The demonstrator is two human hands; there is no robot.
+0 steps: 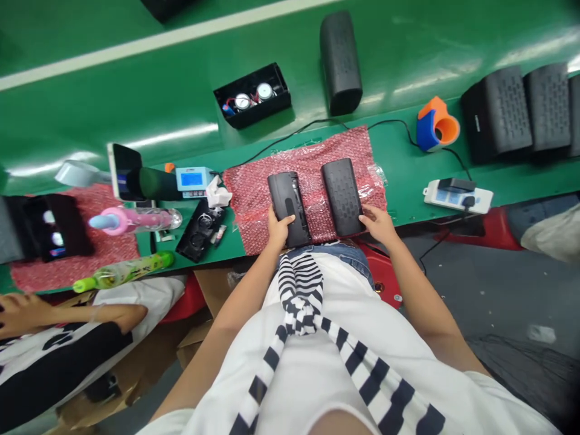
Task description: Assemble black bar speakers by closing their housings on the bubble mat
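Note:
On the pink bubble wrap in front of me lie two black plastic pieces. My left hand grips the left one, a black casing with a smooth face and parts showing along its right side; my thumb lies on top of it. The right piece is a black speaker cover with a raised brick-like pattern. Its lower right edge is between the thumb and fingers of my right hand. The undersides of both pieces are hidden.
Beyond the wrap are an open box with speaker drivers and an upright black speaker. An orange-blue holder, power strip and several speakers stand right. Left are a blue-screen device, bottles and a co-worker's arm.

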